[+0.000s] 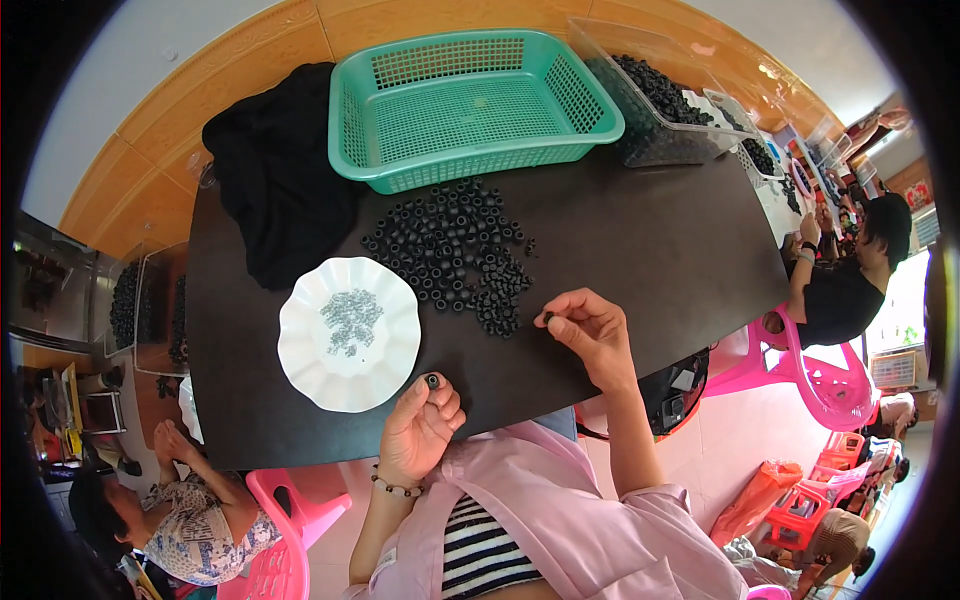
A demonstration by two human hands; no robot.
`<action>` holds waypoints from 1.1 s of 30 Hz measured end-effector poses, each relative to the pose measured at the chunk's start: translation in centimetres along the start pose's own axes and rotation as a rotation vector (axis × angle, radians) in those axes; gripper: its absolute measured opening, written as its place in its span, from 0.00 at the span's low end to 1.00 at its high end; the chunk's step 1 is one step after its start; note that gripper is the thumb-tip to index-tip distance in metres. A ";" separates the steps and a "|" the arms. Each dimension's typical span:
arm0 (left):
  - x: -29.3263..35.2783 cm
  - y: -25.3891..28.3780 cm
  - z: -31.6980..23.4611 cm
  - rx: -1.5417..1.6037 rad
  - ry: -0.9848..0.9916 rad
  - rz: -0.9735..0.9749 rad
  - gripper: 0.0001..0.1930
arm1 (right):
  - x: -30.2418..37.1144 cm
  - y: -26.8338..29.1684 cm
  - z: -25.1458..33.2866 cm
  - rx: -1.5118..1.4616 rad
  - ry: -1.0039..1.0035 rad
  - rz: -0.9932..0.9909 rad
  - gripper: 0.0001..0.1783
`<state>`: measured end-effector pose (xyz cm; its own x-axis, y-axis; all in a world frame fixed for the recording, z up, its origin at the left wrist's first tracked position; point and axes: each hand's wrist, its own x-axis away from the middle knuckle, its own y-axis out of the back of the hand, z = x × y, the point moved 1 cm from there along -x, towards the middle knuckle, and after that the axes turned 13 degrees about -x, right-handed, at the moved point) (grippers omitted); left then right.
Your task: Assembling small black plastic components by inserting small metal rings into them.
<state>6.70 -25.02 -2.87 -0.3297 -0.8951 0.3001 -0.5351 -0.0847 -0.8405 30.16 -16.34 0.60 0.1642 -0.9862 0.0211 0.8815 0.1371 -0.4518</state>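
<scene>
My left hand [420, 432] is closed at the near table edge, pinching a black ring-shaped part [433, 381] whose hole faces up. To its right, my right hand [592, 335] is held above the table with thumb and forefinger pinched on a small black piece [548, 318], mostly covered by the fingertips. Beyond the hands lies a pile of black ring-shaped parts [425, 235], and smaller black pieces [503, 290] are heaped at its near right side. A white scalloped plate [300, 368] left of the pile bears many tiny clear pieces [352, 318].
A green mesh basket [475, 160] stands at the back of the dark table [640, 230]. Beside it is a clear bin [650, 140] of black parts. Black cloth [280, 170] lies at the back left. Other people sit at left and right, near pink chairs [835, 385].
</scene>
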 end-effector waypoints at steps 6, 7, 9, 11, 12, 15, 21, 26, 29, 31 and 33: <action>0.2 0.1 0.0 0.018 -0.020 0.021 0.11 | 0.3 -0.5 0.3 -0.169 -0.034 0.014 0.11; 0.1 0.1 0.0 0.017 -0.023 0.024 0.11 | 0.4 -0.8 0.4 -0.179 -0.039 0.003 0.11; 0.1 0.1 0.0 0.015 -0.022 0.023 0.11 | 0.5 -1.1 0.5 -0.189 -0.046 -0.008 0.12; 0.2 0.1 0.1 0.013 -0.024 0.020 0.11 | 0.5 -1.4 0.4 -0.252 -0.066 -0.012 0.12; 0.2 0.1 0.1 0.004 -0.025 0.014 0.11 | 0.6 -1.3 0.3 -0.251 -0.069 -0.010 0.12; 0.2 -0.1 0.2 -0.042 -0.032 -0.012 0.10 | 0.7 -1.2 -0.1 -0.223 -0.090 0.029 0.10; 0.3 -2.1 -0.2 -0.237 -0.014 -0.071 0.11 | 1.2 -2.7 0.0 -0.100 -0.057 0.002 0.10; 0.2 -3.7 -0.4 -0.285 -0.013 -0.041 0.13 | 1.6 -4.8 0.1 0.029 0.033 0.148 0.10; 0.1 -3.8 -0.4 -0.283 -0.007 0.000 0.14 | 1.7 -5.2 0.1 0.197 0.080 0.227 0.09; 0.2 -3.8 -0.4 -0.281 0.001 0.006 0.14 | 1.7 -5.6 0.2 0.244 0.111 0.258 0.08; 0.2 -3.4 -0.3 -0.274 -0.003 0.012 0.14 | 1.7 -6.0 0.3 0.292 0.145 0.287 0.08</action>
<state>8.24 -24.83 0.21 -0.3349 -0.8969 0.2890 -0.7216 0.0469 -0.6907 25.33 -18.83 3.60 0.3756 -0.9041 -0.2038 0.9007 0.4079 -0.1497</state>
